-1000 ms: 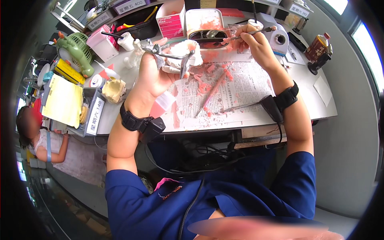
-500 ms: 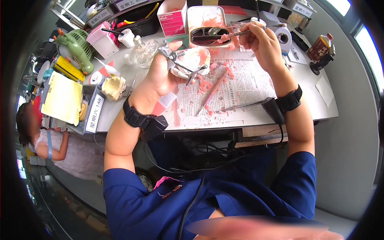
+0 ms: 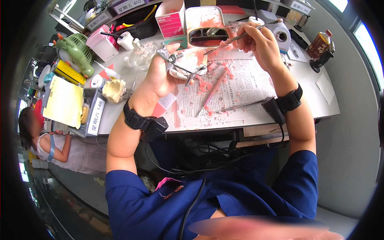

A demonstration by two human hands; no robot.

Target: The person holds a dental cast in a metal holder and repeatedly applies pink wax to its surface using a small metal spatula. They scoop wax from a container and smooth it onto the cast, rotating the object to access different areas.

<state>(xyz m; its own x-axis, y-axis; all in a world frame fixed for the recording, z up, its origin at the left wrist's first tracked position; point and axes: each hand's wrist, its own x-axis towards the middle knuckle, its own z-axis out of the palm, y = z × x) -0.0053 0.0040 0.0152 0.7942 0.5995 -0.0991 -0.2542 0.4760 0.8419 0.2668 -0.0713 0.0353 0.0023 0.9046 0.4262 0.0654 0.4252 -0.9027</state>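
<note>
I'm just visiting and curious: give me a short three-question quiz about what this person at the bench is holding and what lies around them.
1. True or false: the left hand holds a metal-framed dental model above the table.
2. What does the right hand hold? A) scissors B) a thin, long-handled tool C) a cup
3. Fill in: pink scraps and two more tools lie on a sheet of ____.

Key
1. True
2. B
3. newspaper; the green fan stands off to the person's left of it.
</note>
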